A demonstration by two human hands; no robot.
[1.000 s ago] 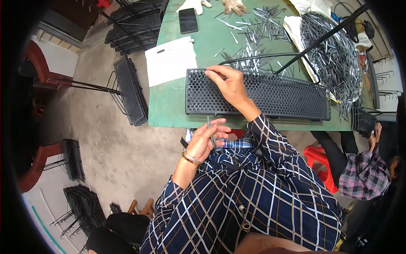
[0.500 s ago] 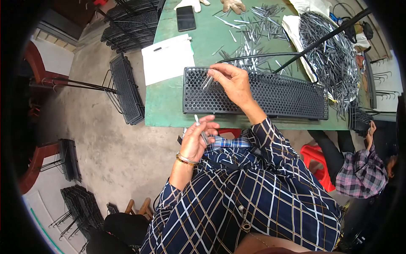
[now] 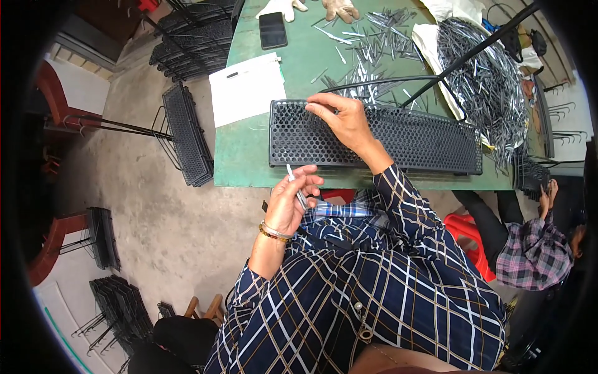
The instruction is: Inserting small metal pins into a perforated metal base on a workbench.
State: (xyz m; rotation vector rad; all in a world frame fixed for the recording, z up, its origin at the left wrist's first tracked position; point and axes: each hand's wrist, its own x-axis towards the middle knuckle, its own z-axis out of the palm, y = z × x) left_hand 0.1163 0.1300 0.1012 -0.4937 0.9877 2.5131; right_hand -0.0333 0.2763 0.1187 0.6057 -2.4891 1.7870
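Observation:
A long black rack with a honeycomb of small holes lies across the green table in front of me. Over its far left part is my right hand, thumb and fingertips pinched close together at the far edge. Whatever is between those fingertips is hidden or too small to make out. Below the rack's near left edge, my left hand is curled around slim grey-white pieces, palm turned up. Similar slim pieces lie loose on the table beyond the rack.
An open sack full of slim pieces stands at the right, a black bar crossing before it. White paper, a phone and gloves lie at the left and back. Another person sits at right by a red stool.
The thin pieces that stuck out below my right fingertips no longer show there. My right hand stays over the same part of the rack; my left hand has barely moved.

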